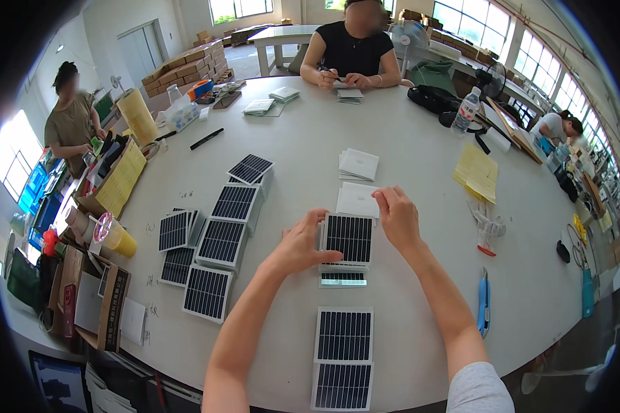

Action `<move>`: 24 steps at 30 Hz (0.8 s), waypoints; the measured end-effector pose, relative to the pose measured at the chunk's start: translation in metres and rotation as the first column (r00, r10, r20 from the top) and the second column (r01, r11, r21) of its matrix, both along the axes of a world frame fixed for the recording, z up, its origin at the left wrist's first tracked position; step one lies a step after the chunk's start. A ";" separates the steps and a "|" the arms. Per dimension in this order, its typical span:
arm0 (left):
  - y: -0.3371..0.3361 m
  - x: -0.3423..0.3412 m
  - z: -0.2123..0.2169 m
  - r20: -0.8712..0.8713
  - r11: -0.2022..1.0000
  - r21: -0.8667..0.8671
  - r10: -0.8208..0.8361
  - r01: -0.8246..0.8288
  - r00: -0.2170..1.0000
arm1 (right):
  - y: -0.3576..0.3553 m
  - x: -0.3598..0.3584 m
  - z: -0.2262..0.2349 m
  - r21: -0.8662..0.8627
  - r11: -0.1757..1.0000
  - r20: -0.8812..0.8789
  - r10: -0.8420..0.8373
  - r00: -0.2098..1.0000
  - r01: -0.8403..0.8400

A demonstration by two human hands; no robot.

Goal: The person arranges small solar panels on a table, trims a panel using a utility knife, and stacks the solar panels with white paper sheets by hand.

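Observation:
A small solar panel [348, 239] with dark cells and a white border lies on a short stack in front of me. My left hand [297, 244] holds its left side, thumb over the lower left corner and fingers at the upper left. My right hand [399, 217] is closed in a pinch beside the right edge of a white panel back [356, 199], just beyond the stack; what its fingertips hold, if anything, is hidden. A narrow shiny strip [343, 279] shows below the stack. Closer to me lie two more solar panels [344, 334], end to end.
Stacked solar panels [222, 242] stand left of my left arm. Farther off are white panels [358, 165]. On the right lie a blue cutter [484, 303], a glove [487, 226] and yellow paper [476, 173]. A cup [115, 235] stands left; a person [355, 51] sits opposite.

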State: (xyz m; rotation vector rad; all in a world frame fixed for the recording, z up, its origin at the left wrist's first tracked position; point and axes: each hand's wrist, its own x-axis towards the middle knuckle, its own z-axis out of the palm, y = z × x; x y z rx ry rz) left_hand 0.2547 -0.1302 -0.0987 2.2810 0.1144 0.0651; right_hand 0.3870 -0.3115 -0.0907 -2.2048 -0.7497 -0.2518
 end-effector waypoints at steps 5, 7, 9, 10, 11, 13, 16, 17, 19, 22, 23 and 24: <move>0.002 -0.002 0.000 -0.001 1.000 0.003 -0.012 0.012 1.000 | 0.007 -0.030 -0.001 -0.177 0.961 0.234 0.251 0.939 -0.213; 0.001 -0.002 0.002 0.010 1.000 0.001 0.004 -0.004 1.000 | 0.008 -0.024 -0.001 -0.214 0.963 0.275 0.220 0.936 -0.163; -0.001 0.000 0.002 0.004 1.000 -0.002 -0.012 0.012 1.000 | -0.004 0.004 -0.007 -0.213 0.974 0.485 0.038 0.874 0.075; -0.001 0.000 0.003 0.001 1.000 0.000 -0.014 0.014 1.000 | -0.010 0.015 -0.005 -0.238 0.948 0.578 -0.035 0.815 0.209; -0.001 0.001 0.001 0.008 1.000 0.002 -0.014 0.014 1.000 | -0.017 0.018 -0.005 -0.164 0.970 0.566 -0.055 0.822 0.177; 0.004 -0.001 -0.006 0.023 0.999 0.037 -0.007 0.006 1.000 | -0.013 0.002 0.004 0.044 0.991 -0.048 0.130 0.990 -0.128; 0.003 -0.001 0.004 -0.051 0.999 -0.014 -0.035 0.034 0.998 | -0.010 -0.008 0.013 0.079 0.958 -0.276 0.286 0.917 -0.275; 0.004 -0.002 0.000 -0.055 0.999 -0.017 -0.040 0.039 0.998 | -0.011 -0.009 0.013 0.123 0.950 -0.305 0.311 0.900 -0.286; 0.014 -0.008 -0.003 0.016 0.995 0.033 -0.098 0.098 0.995 | -0.009 -0.008 0.026 0.266 0.956 -0.317 0.209 0.925 -0.125; 0.017 -0.011 -0.001 -0.063 0.988 0.077 -0.130 0.135 0.989 | -0.012 0.002 0.018 0.371 0.927 -0.176 0.135 0.975 -0.062; 0.015 -0.009 -0.001 -0.086 0.982 0.112 -0.144 0.153 0.986 | -0.014 0.011 0.005 0.348 0.930 -0.006 0.130 0.991 -0.120; 0.015 -0.009 -0.001 -0.086 0.982 0.112 -0.145 0.154 0.986 | -0.012 0.013 -0.003 0.316 0.932 0.163 0.132 0.978 -0.178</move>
